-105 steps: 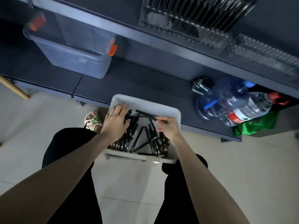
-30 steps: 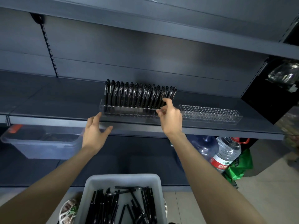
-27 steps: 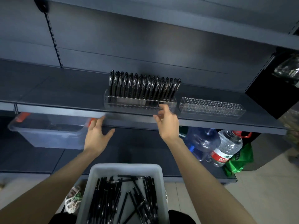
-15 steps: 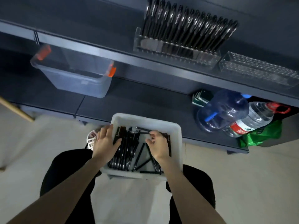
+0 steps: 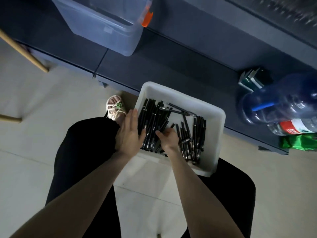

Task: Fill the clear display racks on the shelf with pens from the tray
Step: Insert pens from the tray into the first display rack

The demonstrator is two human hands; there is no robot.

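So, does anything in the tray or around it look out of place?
No damage shows. In the tray, most pens lie side by side, but a few crosswise pens lie near its far wall. On the lower shelf, the blue jug and the red-label bottle lie on their sides.

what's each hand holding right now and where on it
Right hand curls round a few pens in the tray, grip spot hidden; left hand lies flat, holding nothing.

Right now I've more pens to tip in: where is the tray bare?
Bare floor runs along the right wall of the tray and along its far wall beyond the crossed pens. The left half is crowded: packed pens, left hand at the rim, right hand gripping some.
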